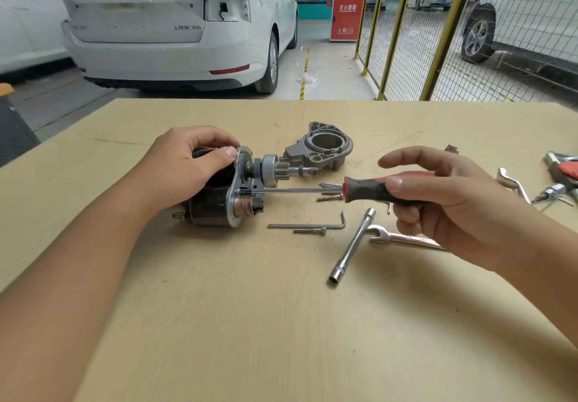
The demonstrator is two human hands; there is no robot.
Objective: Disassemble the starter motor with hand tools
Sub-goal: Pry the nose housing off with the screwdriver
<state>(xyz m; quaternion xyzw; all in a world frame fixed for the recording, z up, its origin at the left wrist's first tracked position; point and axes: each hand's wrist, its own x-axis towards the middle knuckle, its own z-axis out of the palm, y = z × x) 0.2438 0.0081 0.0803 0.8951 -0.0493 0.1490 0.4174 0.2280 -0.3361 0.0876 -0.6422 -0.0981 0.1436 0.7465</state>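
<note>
Lying at frame centre-left on the table [281,323], the motor [225,192] is gripped around its black body by the left hand [187,167]. Right hand [438,195] pinches the screwdriver [366,189], tip at the motor's plate; housing [325,148] sits behind.

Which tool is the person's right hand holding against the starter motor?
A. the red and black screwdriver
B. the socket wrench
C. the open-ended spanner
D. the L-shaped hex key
A: the right hand grips the red and black screwdriver, its shaft reaching to the starter motor, while the spanner, hex key and socket wrench lie on the table.
</note>
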